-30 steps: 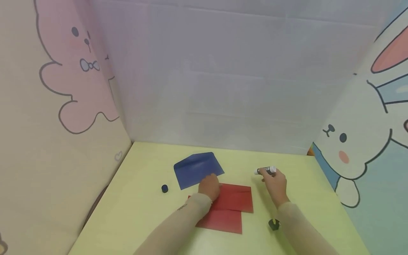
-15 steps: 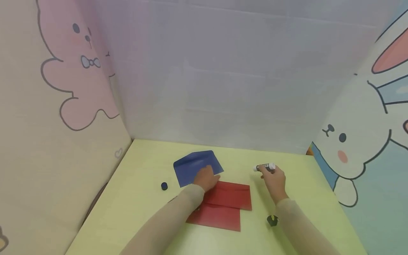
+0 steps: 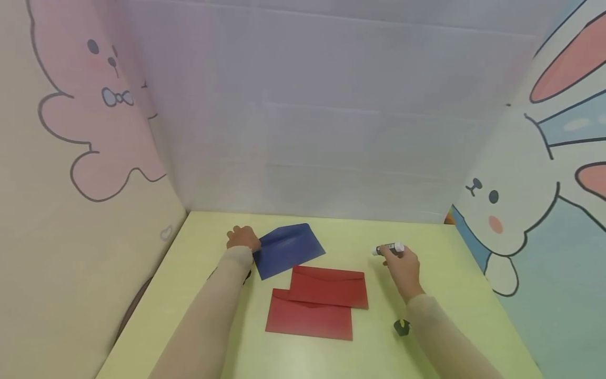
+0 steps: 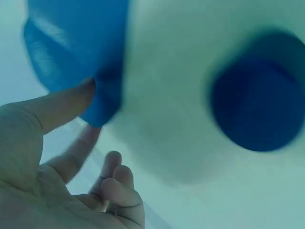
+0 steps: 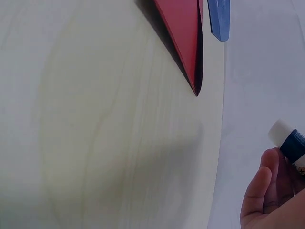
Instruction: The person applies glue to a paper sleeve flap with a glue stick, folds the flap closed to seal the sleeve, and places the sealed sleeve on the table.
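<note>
My left hand [image 3: 243,239] pinches the left corner of a blue envelope [image 3: 291,250] on the table. In the left wrist view, thumb and forefinger hold the blue envelope [image 4: 78,33] by its tip, the other fingers loosely bent. A dark blue round cap [image 4: 259,102] sits beside it; the head view does not clearly show it behind my left arm. My right hand [image 3: 403,268] holds a glue stick [image 3: 388,249], white at its ends with a dark label, above the table. The glue stick [image 5: 291,143] is partly cut off in the right wrist view.
Two red envelopes overlap in the middle of the yellow table [image 3: 293,360]: an upper one [image 3: 329,288] and a lower one [image 3: 310,321]. A small dark object [image 3: 401,328] shows beside my right sleeve. Fabric walls with cartoon animals enclose the back and sides.
My left hand has moved left from the red envelopes, across the blue envelope, to its left corner, and now pinches it. My right hand keeps holding the glue stick in about the same place.
</note>
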The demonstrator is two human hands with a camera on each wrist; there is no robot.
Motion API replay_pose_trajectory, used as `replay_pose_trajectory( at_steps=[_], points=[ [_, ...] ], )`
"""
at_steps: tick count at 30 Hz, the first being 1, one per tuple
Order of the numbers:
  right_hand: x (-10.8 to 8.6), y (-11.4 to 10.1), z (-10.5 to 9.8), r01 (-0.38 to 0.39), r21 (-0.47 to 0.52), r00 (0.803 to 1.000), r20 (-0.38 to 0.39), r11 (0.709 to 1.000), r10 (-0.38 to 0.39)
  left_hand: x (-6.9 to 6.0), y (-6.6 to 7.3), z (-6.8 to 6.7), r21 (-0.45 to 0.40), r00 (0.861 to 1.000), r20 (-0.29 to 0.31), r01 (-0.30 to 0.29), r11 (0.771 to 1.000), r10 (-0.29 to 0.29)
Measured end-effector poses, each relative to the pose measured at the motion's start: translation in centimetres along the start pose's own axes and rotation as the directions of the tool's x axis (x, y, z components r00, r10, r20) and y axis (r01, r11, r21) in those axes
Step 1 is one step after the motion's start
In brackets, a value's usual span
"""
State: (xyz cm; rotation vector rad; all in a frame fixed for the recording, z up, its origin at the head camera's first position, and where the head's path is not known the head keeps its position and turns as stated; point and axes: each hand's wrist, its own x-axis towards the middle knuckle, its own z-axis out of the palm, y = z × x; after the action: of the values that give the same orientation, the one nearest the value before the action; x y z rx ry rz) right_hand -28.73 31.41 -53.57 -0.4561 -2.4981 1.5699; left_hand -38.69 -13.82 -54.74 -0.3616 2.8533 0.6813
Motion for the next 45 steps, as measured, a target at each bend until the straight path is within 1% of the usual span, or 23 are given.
replay_pose_trajectory(
  at_steps=[4,8,11,13,14,15,16,17,20,21,22,24,25,28,31,34,35,36,38,40,41,43,45],
  points=[
    [-0.3,0.5,0.1,-0.007,-0.004,1.0,-0.004,1.0,0.007,-0.2,-1.1,0.2,0.005,1.0,0.01,-0.009,1.0,0.009],
    [-0.4,0.5,0.1,-0.005,0.006,1.0,-0.005,1.0,0.005,-0.4,-1.3,0.1,-0.017,0.998,-0.022,-0.055,0.998,0.054],
    [-0.3,0.4,0.0,-0.004,0.012,1.0,-0.009,1.0,0.004,-0.3,-1.2,-0.5,-0.091,0.994,-0.058,-0.103,0.991,0.098],
    [-0.1,0.3,-0.2,-0.007,0.006,1.0,-0.012,1.0,0.007,-0.3,-0.7,-1.1,-0.188,0.99,-0.07,-0.131,0.973,0.12],
    [-0.1,0.3,-0.2,-0.009,0.006,1.0,-0.014,1.0,0.009,1.0,-1.1,-0.6,-0.23,0.988,-0.069,-0.153,0.961,0.141],
    [0.0,0.2,-0.3,-0.012,0.002,1.0,-0.016,1.0,0.012,1.6,-0.8,-0.6,-0.276,0.988,-0.053,-0.153,0.949,0.144],
    [0.1,0.2,-0.4,-0.012,-0.001,1.0,-0.016,1.0,0.012,2.8,-1.0,0.0,-0.313,0.985,-0.054,-0.172,0.934,0.164],
    [0.1,0.2,-0.5,-0.013,-0.002,1.0,-0.016,1.0,0.013,4.2,-1.4,0.9,-0.35,0.982,-0.046,-0.189,0.917,0.184],
    [0.2,0.2,-0.5,-0.015,0.005,1.0,-0.014,1.0,0.015,7.4,-1.2,3.7,-0.397,0.978,0.0,-0.194,0.897,0.211],
    [0.2,0.1,-0.4,-0.016,0.007,1.0,-0.013,1.0,0.016,7.1,-0.5,4.2,-0.4,0.976,0.015,-0.194,0.896,0.218],
    [0.2,0.1,-0.4,-0.016,0.009,1.0,-0.013,1.0,0.017,7.4,-0.3,5.2,-0.398,0.971,0.023,-0.21,0.893,0.238],
    [0.1,0.0,-0.3,-0.018,0.017,1.0,-0.013,1.0,0.019,6.4,1.2,6.2,-0.379,0.964,0.074,-0.21,0.901,0.256],
    [0.1,-0.1,-0.2,-0.018,0.021,1.0,-0.013,1.0,0.018,6.0,1.6,7.0,-0.365,0.956,0.092,-0.227,0.903,0.277],
    [0.1,-0.4,0.1,-0.011,0.044,1.0,-0.016,0.999,0.011,4.5,2.8,8.6,-0.292,0.937,0.119,-0.282,0.914,0.327],
    [0.0,-0.6,0.4,0.002,0.065,1.0,-0.008,0.998,-0.002,3.1,3.6,9.6,-0.221,0.932,0.12,-0.31,0.925,0.341],
    [-0.1,-0.6,0.6,0.004,0.066,1.0,0.003,0.998,-0.005,1.6,4.3,9.5,-0.188,0.935,0.089,-0.323,0.927,0.344],
    [-0.1,-0.6,0.6,0.002,0.066,1.0,0.006,0.998,-0.003,1.2,4.5,9.5,-0.171,0.932,0.07,-0.34,0.925,0.355],
    [-0.1,-0.6,0.6,0.0,0.063,1.0,0.01,0.998,0.0,0.7,4.5,9.4,-0.159,0.923,0.038,-0.372,0.915,0.382],
    [-0.1,-0.6,0.5,-0.004,0.063,1.0,0.017,0.998,0.003,-1.2,5.4,8.3,-0.123,0.915,0.001,-0.4,0.908,0.404],
    [0.1,-0.7,0.5,0.001,0.07,1.0,0.026,0.998,-0.003,-3.4,6.3,7.1,-0.073,0.891,-0.018,-0.454,0.888,0.454],
    [0.2,-0.8,0.5,0.004,0.079,0.999,0.038,0.997,-0.007,-4.5,6.8,6.6,-0.037,0.873,-0.019,-0.488,0.872,0.488],
    [0.5,-1.1,0.7,0.012,0.088,0.998,0.064,0.996,-0.018,-6.9,8.1,5.4,0.031,0.843,0.023,-0.537,0.843,0.537],
    [0.7,-1.6,1.0,0.02,0.101,0.995,0.094,0.995,-0.029,-8.2,8.6,5.3,0.113,0.796,0.069,-0.605,0.789,0.601]
  ],
)
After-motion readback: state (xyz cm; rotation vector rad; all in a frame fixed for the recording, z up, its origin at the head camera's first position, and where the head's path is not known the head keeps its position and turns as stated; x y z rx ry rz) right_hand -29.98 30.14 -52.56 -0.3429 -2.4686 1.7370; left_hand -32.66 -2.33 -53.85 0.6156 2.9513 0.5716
